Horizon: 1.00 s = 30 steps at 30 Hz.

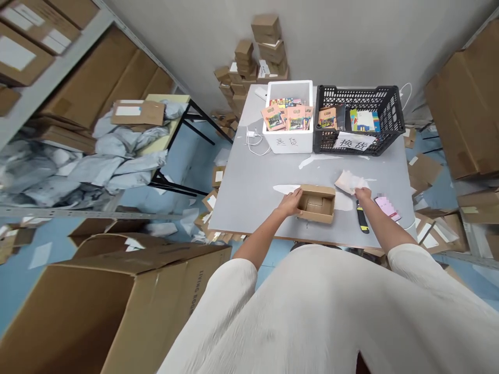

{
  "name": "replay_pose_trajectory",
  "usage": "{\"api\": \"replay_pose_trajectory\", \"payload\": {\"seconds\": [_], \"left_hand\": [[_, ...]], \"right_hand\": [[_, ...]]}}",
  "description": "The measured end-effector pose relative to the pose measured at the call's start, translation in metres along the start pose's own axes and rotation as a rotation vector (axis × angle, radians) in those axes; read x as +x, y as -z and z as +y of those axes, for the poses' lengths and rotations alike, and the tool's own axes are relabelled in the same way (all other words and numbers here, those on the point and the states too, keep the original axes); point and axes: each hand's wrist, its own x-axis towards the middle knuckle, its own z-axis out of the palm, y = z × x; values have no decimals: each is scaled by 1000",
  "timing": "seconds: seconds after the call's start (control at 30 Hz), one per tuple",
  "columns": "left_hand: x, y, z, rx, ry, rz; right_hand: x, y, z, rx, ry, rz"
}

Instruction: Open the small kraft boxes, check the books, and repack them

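Note:
An open, small cardboard box (316, 203) lies on the grey table (249, 182), and its inside looks bare. My left hand (290, 202) grips the box's left end. Farther right, my right hand (363, 194) is closed on a pale, whitish-pink wrapped packet (348, 182), which lies at the tabletop to the right of the box. Below that packet is a black and yellow cutter (362, 218), near my right wrist. A pink-screened phone (387, 208) rests to the right of my right forearm.
A white foam bin (290, 141) and a black crate (384, 140), both with booklets, stand at the table's back. A large open carton (171, 291) is at lower left. Grey parcels (93, 169) fill the left shelf. Stacked boxes (267, 28) stand behind the table.

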Motion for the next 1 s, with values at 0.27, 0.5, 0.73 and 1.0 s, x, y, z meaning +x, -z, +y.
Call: {"api": "replay_pose_trajectory", "payload": {"seconds": [0.27,0.5,0.73,1.0], "left_hand": [[0,-1,-2,26,2,7],[-2,3,4,45,-2,4],[-8,6,11,47,-43,47],[-38,-17,6,56,-189,180]], "right_hand": [[-7,5,18,-80,-88,12],[-71,7,7,-149,496,-219],[-147,-4,-3,-599,722,-439],[-175,-9,-2,-780,639,-376]]}}
